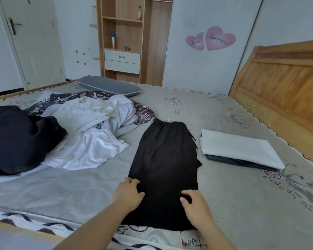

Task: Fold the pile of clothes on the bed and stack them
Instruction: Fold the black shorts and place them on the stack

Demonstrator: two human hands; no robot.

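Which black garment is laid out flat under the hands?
The black shorts in the middle, under both hands; the other black garment lies bunched at the left.

The garment laid flat on the bed is plain black. The mattress cover is light grey, printed with faint grey floral sprigs and, near the right edge, dark line drawings with red lettering. In the unfolded pile, the shirts are white, one showing a small green mark, a bundled piece is black, and the cloth behind is dark purple-brown with pale dots and shapes. The folded stack has a white piece over a dark grey one. The pillow is grey, the headboard orange-brown wood, the heart stickers pink
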